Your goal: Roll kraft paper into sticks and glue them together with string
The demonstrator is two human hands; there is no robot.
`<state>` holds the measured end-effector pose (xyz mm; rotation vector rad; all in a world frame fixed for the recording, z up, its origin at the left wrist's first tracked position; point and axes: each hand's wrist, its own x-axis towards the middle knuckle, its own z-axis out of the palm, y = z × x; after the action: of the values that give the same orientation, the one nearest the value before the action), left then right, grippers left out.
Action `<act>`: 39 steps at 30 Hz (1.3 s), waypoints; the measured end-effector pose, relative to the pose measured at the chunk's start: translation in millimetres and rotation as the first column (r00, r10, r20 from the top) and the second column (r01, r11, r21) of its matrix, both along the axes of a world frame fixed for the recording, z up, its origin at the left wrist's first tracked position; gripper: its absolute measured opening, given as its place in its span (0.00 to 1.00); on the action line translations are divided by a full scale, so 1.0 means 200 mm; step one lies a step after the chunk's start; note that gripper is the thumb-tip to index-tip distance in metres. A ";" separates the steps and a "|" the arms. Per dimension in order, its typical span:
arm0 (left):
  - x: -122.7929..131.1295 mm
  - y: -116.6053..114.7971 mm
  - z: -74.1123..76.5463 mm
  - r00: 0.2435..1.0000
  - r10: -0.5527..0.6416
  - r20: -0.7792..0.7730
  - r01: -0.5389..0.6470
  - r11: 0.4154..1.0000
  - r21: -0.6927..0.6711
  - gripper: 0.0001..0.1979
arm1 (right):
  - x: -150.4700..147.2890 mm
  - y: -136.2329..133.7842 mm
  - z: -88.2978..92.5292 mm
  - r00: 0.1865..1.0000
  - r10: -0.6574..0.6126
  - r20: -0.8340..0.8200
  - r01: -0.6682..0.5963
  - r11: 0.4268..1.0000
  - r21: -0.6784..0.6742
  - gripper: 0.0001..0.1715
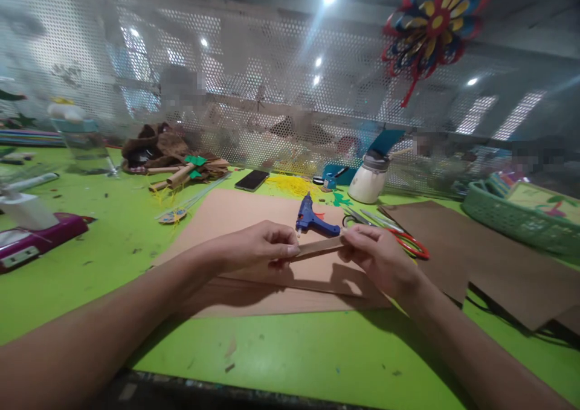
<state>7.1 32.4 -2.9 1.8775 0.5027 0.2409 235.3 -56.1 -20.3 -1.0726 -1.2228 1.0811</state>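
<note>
A narrow brown paper strip (319, 248) is stretched between my two hands, above a stack of tan paper sheets (226, 217). My left hand (267, 244) pinches the strip's left end between thumb and fingers. At the other end, my right hand (378, 253) is closed on it in the same way. Just beyond the strip lies a blue glue gun (312, 220), its nozzle pointing away from me. Scissors with red-orange handles (414, 244) rest beside my right hand, partly hidden by it.
A black phone (252, 180), yellow shreds (294, 186) and a white jar (368, 180) stand or lie toward the back. Dark brown paper (430, 229) and a green basket (502, 217) are at right. A purple power strip (49, 241) sits left on the green table (281, 349).
</note>
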 end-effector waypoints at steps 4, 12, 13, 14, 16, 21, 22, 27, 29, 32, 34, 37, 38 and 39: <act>0.00 -0.03 -0.01 0.988 -0.013 0.152 0.058 0.955 -0.292 0.14 | 0.00 -0.05 0.06 0.982 0.149 -0.119 -0.135 0.984 0.116 0.30; 0.03 -0.12 -0.04 0.924 -0.192 0.332 0.352 0.766 -0.537 0.09 | -0.07 -0.15 0.11 0.928 0.349 0.131 -0.361 0.929 0.086 0.15; 0.03 -0.13 -0.05 0.923 -0.197 0.332 0.360 0.749 -0.557 0.10 | -0.08 -0.15 0.11 0.935 0.321 0.150 -0.337 0.937 0.094 0.13; 0.04 -0.14 -0.06 0.924 -0.188 0.333 0.359 0.727 -0.585 0.10 | -0.09 -0.14 0.10 0.941 0.295 0.166 -0.315 0.943 0.105 0.11; 0.05 -0.16 -0.08 0.933 -0.142 0.331 0.335 0.680 -0.652 0.11 | -0.10 -0.13 0.07 0.947 0.263 0.182 -0.288 0.949 0.126 0.11; 0.06 -0.19 -0.12 0.936 -0.112 0.333 0.325 0.637 -0.699 0.12 | -0.11 -0.12 0.02 0.945 0.308 0.112 -0.320 0.941 0.108 0.09; 0.06 -0.18 -0.12 0.932 -0.134 0.338 0.343 0.634 -0.693 0.12 | -0.11 -0.13 0.01 0.943 0.317 0.096 -0.326 0.940 0.096 0.08; 0.08 -0.17 -0.14 0.910 -0.231 0.344 0.411 0.614 -0.674 0.12 | -0.14 -0.13 0.01 0.921 0.390 0.012 -0.390 0.920 0.039 0.09; 0.08 -0.18 -0.15 0.908 -0.258 0.330 0.417 0.615 -0.669 0.14 | -0.15 -0.12 0.01 0.949 0.313 0.046 -0.315 0.947 0.057 0.08; 0.09 -0.18 -0.16 0.940 -0.191 0.282 0.333 0.687 -0.646 0.15 | -0.12 -0.10 0.01 0.973 0.168 0.157 -0.181 0.981 0.073 0.06; 0.08 -0.16 -0.14 0.974 -0.039 0.223 0.158 0.820 -0.551 0.12 | -0.09 -0.08 0.01 0.950 0.151 0.274 -0.167 0.985 0.035 0.05; 0.07 -0.07 -0.07 0.954 0.270 0.130 -0.248 0.954 -0.168 0.08 | -0.06 -0.06 0.03 0.804 0.166 0.571 -0.185 0.982 -0.025 0.06; 0.06 -0.04 -0.05 0.930 0.349 0.117 -0.349 0.937 -0.022 0.08 | -0.05 -0.05 0.03 0.722 0.161 0.673 -0.197 0.980 -0.024 0.07; 0.06 -0.02 -0.03 0.892 0.426 0.151 -0.443 0.890 0.104 0.09 | -0.05 -0.05 0.03 0.634 0.149 0.759 -0.214 0.977 -0.013 0.08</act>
<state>18.5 29.1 -8.4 1.8463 0.8387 0.7037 225.9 -65.4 -13.7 -1.4284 -2.0707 0.7057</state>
